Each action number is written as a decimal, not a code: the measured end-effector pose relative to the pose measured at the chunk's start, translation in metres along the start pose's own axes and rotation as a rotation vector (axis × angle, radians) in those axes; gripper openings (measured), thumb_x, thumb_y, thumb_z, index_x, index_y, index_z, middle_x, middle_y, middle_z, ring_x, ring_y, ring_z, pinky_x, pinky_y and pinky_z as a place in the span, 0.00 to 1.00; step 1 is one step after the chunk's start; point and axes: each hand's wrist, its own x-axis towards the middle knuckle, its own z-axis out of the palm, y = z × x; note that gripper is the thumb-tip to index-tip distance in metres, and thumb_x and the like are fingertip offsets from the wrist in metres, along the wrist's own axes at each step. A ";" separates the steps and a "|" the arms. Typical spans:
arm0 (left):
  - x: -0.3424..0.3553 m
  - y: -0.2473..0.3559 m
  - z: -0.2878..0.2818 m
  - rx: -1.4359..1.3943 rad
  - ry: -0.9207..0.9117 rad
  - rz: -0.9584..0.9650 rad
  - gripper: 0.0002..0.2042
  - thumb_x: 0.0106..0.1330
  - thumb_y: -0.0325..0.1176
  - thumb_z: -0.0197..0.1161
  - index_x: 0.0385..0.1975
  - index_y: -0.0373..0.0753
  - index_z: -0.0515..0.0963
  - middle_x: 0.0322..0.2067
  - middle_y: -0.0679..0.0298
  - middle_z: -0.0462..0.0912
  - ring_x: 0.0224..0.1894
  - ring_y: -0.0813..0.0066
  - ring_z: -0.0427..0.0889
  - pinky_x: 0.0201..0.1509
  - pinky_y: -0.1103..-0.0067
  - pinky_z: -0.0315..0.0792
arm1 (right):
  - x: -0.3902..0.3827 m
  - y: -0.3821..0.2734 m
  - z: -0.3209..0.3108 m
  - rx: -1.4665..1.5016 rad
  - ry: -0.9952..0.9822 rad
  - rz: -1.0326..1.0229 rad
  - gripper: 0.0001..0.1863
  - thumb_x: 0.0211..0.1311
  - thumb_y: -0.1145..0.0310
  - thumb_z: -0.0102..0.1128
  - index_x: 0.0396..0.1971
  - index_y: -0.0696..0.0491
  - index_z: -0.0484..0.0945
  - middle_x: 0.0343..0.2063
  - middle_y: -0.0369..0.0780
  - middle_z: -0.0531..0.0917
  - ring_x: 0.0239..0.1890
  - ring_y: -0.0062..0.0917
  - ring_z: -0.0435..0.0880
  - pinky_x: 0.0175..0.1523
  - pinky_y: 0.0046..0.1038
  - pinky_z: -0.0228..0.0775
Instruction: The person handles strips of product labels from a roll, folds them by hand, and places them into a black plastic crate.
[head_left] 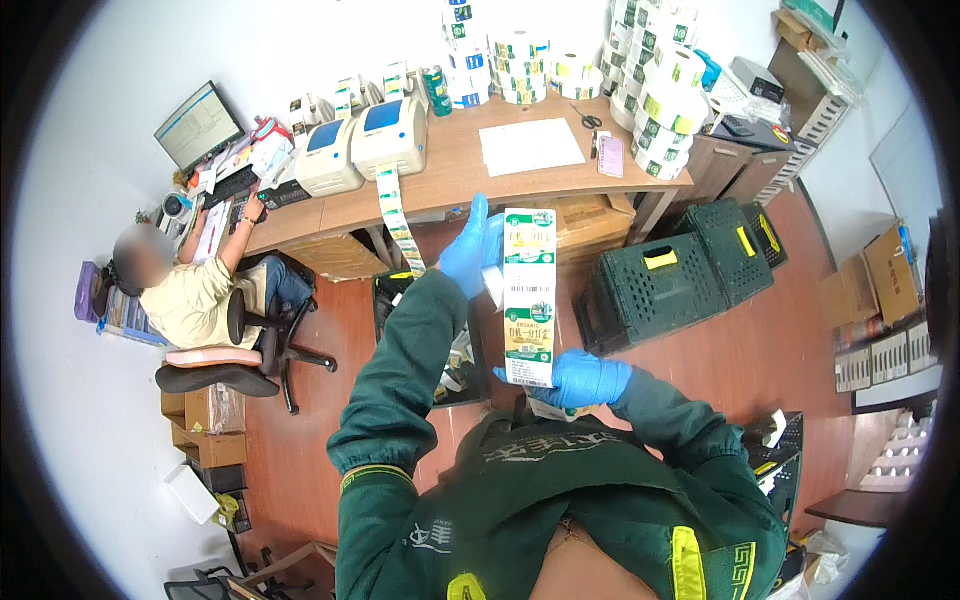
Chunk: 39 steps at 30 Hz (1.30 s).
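I hold a strip of printed labels (530, 290), white with green and yellow, upright in front of me. My left hand (470, 250), in a blue glove, is closed on its upper left side, fingertips partly hidden, with a small white paper piece beside the palm. My right hand (585, 380), also gloved in blue, grips the strip's lower end. Beyond them, a second label strip (392, 215) hangs from a beige label printer (388, 140) over the edge of the wooden desk (460, 140).
A seated person (205, 300) works at a monitor (197, 125) on the left, in an office chair (215, 378). Label rolls (660, 140) are stacked on the desk beside papers (530, 145) and scissors (585, 117). Green crates (650, 300) stand right of me; cardboard boxes (205, 425) are lower left.
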 end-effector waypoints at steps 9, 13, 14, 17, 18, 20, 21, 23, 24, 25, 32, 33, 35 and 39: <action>-0.016 0.009 0.002 0.073 -0.008 0.133 0.20 0.60 0.29 0.55 0.52 0.32 0.65 0.47 0.56 0.75 0.45 0.70 0.77 0.48 0.75 0.74 | 0.008 -0.002 -0.010 0.049 -0.161 0.080 0.22 0.58 0.61 0.50 0.54 0.42 0.66 0.29 0.50 0.79 0.29 0.44 0.78 0.34 0.36 0.71; -0.056 0.017 0.006 0.061 -0.090 0.130 0.22 0.54 0.19 0.55 0.52 0.29 0.65 0.43 0.54 0.77 0.41 0.69 0.80 0.46 0.75 0.76 | 0.020 -0.004 -0.050 0.462 -0.250 0.174 0.21 0.55 0.59 0.58 0.48 0.51 0.73 0.38 0.41 0.81 0.39 0.24 0.77 0.46 0.28 0.67; -0.068 0.019 0.009 0.071 -0.080 0.099 0.22 0.53 0.17 0.55 0.51 0.28 0.65 0.44 0.53 0.77 0.43 0.67 0.80 0.47 0.74 0.75 | 0.025 0.002 -0.057 0.623 -0.145 0.069 0.20 0.57 0.60 0.56 0.48 0.53 0.73 0.40 0.41 0.80 0.41 0.23 0.76 0.48 0.27 0.66; -0.098 0.014 0.003 0.238 -0.118 0.033 0.22 0.52 0.16 0.57 0.50 0.28 0.67 0.45 0.54 0.77 0.47 0.67 0.77 0.52 0.73 0.71 | 0.054 0.030 -0.051 1.002 -0.006 0.077 0.21 0.63 0.61 0.46 0.52 0.57 0.69 0.48 0.42 0.76 0.49 0.25 0.72 0.56 0.25 0.63; -0.106 0.010 0.002 0.285 -0.110 -0.015 0.22 0.52 0.16 0.58 0.50 0.28 0.67 0.45 0.54 0.77 0.47 0.68 0.77 0.53 0.73 0.70 | 0.067 0.046 -0.026 1.476 0.233 0.108 0.26 0.66 0.57 0.41 0.56 0.59 0.64 0.51 0.44 0.73 0.53 0.25 0.70 0.59 0.25 0.61; -0.129 -0.005 -0.009 0.367 -0.071 -0.084 0.22 0.56 0.18 0.57 0.53 0.30 0.66 0.48 0.57 0.76 0.49 0.71 0.75 0.54 0.75 0.69 | 0.088 0.046 -0.040 1.675 0.194 0.033 0.32 0.65 0.49 0.41 0.60 0.59 0.58 0.56 0.42 0.68 0.56 0.26 0.67 0.61 0.26 0.59; -0.138 -0.013 -0.013 0.365 -0.051 -0.096 0.22 0.56 0.18 0.57 0.53 0.30 0.66 0.47 0.57 0.76 0.48 0.71 0.75 0.54 0.75 0.69 | 0.097 0.050 -0.046 1.798 0.073 -0.084 0.34 0.64 0.46 0.40 0.60 0.59 0.58 0.57 0.42 0.66 0.57 0.26 0.66 0.61 0.26 0.59; -0.155 -0.027 -0.021 0.276 0.020 -0.176 0.22 0.56 0.18 0.57 0.53 0.31 0.66 0.47 0.57 0.76 0.48 0.72 0.76 0.53 0.76 0.69 | 0.102 0.034 -0.066 1.628 0.060 -0.268 0.36 0.63 0.44 0.41 0.61 0.57 0.56 0.58 0.41 0.65 0.56 0.28 0.67 0.61 0.27 0.60; -0.160 -0.037 -0.030 0.293 0.036 -0.164 0.22 0.56 0.18 0.57 0.53 0.31 0.67 0.47 0.58 0.76 0.47 0.72 0.76 0.52 0.75 0.70 | 0.105 0.031 -0.066 1.686 0.161 -0.267 0.36 0.60 0.44 0.45 0.61 0.54 0.57 0.59 0.41 0.65 0.57 0.28 0.68 0.60 0.28 0.62; -0.165 -0.047 -0.038 0.266 0.042 -0.161 0.22 0.56 0.18 0.57 0.53 0.31 0.67 0.47 0.58 0.76 0.48 0.72 0.76 0.53 0.75 0.69 | 0.103 0.027 -0.075 1.702 0.059 -0.262 0.36 0.59 0.47 0.50 0.62 0.53 0.55 0.60 0.41 0.63 0.58 0.29 0.67 0.61 0.29 0.62; -0.180 -0.074 -0.054 0.257 0.077 -0.100 0.22 0.56 0.18 0.57 0.53 0.32 0.67 0.47 0.61 0.76 0.50 0.73 0.74 0.55 0.76 0.67 | 0.113 0.019 -0.094 1.341 0.113 -0.206 0.37 0.57 0.68 0.57 0.64 0.53 0.50 0.62 0.40 0.61 0.60 0.29 0.65 0.63 0.29 0.58; -0.181 -0.075 -0.055 0.259 0.081 -0.096 0.22 0.56 0.18 0.57 0.53 0.32 0.67 0.47 0.61 0.76 0.49 0.73 0.74 0.55 0.76 0.67 | 0.114 0.016 -0.096 1.301 0.134 -0.207 0.36 0.56 0.71 0.57 0.63 0.53 0.50 0.61 0.40 0.61 0.60 0.28 0.65 0.63 0.29 0.57; -0.180 -0.076 -0.057 0.247 0.061 -0.101 0.22 0.56 0.18 0.57 0.54 0.32 0.67 0.47 0.61 0.76 0.50 0.73 0.74 0.55 0.76 0.67 | 0.115 0.017 -0.098 1.229 0.158 -0.172 0.36 0.55 0.68 0.60 0.62 0.57 0.52 0.63 0.40 0.57 0.59 0.25 0.65 0.61 0.27 0.61; -0.178 -0.085 -0.064 0.234 0.037 -0.131 0.23 0.56 0.19 0.58 0.54 0.33 0.66 0.48 0.61 0.76 0.50 0.73 0.73 0.55 0.76 0.66 | 0.115 0.018 -0.106 1.130 0.276 -0.085 0.30 0.58 0.70 0.56 0.59 0.58 0.58 0.58 0.39 0.66 0.55 0.22 0.70 0.57 0.24 0.65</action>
